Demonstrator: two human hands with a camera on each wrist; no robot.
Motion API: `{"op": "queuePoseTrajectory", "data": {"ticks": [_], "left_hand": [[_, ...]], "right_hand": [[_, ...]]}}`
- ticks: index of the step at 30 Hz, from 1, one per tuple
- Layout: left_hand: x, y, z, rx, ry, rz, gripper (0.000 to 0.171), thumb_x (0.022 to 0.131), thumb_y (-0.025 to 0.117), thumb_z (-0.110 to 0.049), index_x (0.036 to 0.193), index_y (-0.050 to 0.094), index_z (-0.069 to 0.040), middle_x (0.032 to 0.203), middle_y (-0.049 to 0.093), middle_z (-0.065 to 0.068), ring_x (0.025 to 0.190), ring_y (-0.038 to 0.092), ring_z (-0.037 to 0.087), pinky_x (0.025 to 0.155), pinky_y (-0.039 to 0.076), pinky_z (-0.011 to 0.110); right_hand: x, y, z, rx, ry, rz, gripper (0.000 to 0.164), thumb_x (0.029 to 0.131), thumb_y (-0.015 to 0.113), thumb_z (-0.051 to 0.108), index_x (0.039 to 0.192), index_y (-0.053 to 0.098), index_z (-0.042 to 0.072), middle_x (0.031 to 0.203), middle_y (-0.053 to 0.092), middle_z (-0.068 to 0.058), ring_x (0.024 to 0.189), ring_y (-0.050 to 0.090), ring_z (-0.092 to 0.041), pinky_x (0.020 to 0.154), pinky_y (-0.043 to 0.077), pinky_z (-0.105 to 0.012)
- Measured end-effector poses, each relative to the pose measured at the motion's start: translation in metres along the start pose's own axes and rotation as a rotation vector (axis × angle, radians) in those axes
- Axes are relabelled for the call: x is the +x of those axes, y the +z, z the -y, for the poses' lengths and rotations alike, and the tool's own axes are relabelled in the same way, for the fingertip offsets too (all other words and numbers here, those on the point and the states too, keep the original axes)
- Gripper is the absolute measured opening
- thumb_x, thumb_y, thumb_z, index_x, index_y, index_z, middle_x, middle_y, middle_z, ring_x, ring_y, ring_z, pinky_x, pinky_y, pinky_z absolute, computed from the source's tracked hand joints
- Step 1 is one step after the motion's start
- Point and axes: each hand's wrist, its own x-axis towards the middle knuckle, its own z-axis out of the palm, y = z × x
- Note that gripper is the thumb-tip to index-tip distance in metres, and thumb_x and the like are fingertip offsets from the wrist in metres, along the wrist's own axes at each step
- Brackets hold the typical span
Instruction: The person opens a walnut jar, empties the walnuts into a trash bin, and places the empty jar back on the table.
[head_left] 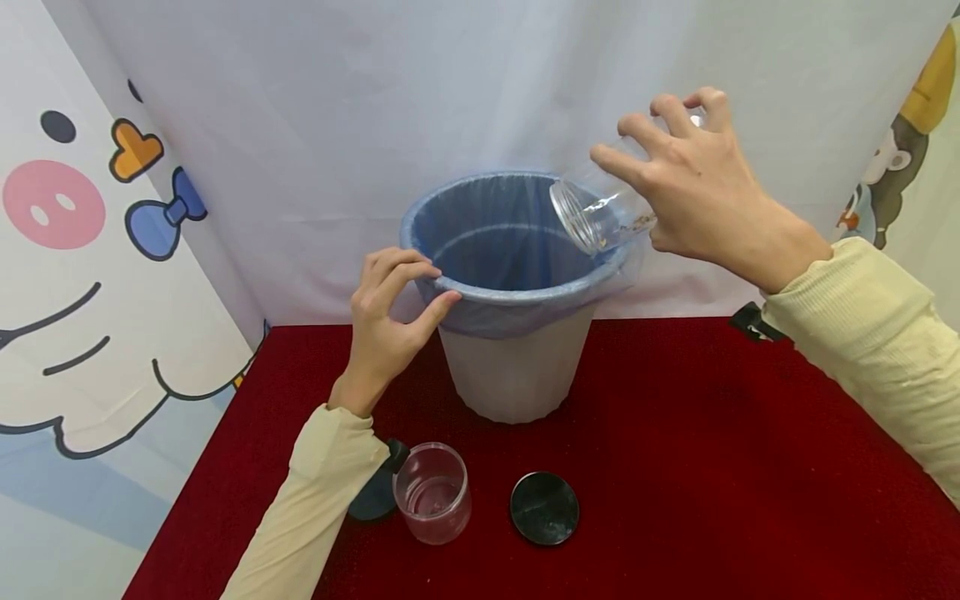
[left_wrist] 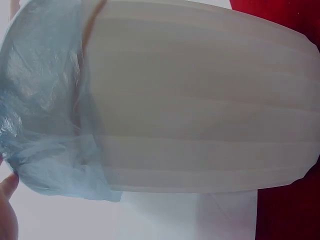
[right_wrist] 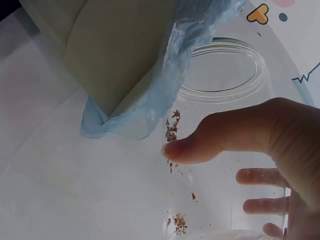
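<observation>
My right hand (head_left: 697,183) grips a clear plastic jar (head_left: 607,204), tipped with its mouth down over the right rim of a white trash bin (head_left: 517,367). Brown crumbs (right_wrist: 172,125) cling along the jar's inner wall in the right wrist view, near my thumb. A blue plastic bag (head_left: 510,304) lines the bin and folds over its rim. At the rim's left front, my left hand (head_left: 390,304) pinches the bag edge between thumb and fingers. Only a thumb part of that hand shows in the left wrist view.
A second clear jar (head_left: 432,500) stands upright on the red cloth (head_left: 712,458), close to my left sleeve. To its right lies a black round lid (head_left: 544,508); another dark lid (head_left: 372,497) is partly hidden behind the sleeve. White curtain (head_left: 337,125) hangs behind the bin.
</observation>
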Motion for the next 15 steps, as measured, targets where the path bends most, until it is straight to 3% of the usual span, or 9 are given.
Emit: {"op": "queuePoseTrajectory", "data": {"ticks": [7,11,15], "left_hand": [[-0.001,0.0,0.0,-0.004,0.001,0.002,0.022,0.066,0.078,0.004,0.082,0.063,0.008,0.089,0.059,0.026,0.091,0.049,0.043,0.085,0.039,0.041],[-0.001,0.0,0.0,-0.008,-0.003,0.001,0.023,0.066,0.078,0.004,0.082,0.063,0.008,0.089,0.059,0.027,0.091,0.049,0.044,0.085,0.039,0.041],[-0.001,0.0,0.0,-0.01,-0.007,0.002,0.023,0.066,0.078,0.004,0.082,0.064,0.008,0.089,0.06,0.026,0.091,0.049,0.043,0.086,0.039,0.04]], "right_hand": [[0.002,-0.002,0.003,-0.018,-0.018,-0.006,0.071,0.048,0.068,-0.008,0.116,0.054,0.007,0.11,0.051,-0.022,0.102,0.04,-0.044,0.089,0.027,-0.061],[0.006,-0.002,0.007,-0.055,-0.064,-0.042,0.062,0.055,0.063,-0.012,0.114,0.055,0.006,0.109,0.051,-0.021,0.105,0.04,-0.044,0.09,0.028,-0.06],[0.011,-0.001,0.011,-0.097,-0.112,-0.059,0.061,0.057,0.064,-0.013,0.115,0.056,0.006,0.108,0.05,-0.021,0.107,0.04,-0.044,0.094,0.027,-0.057]]}}
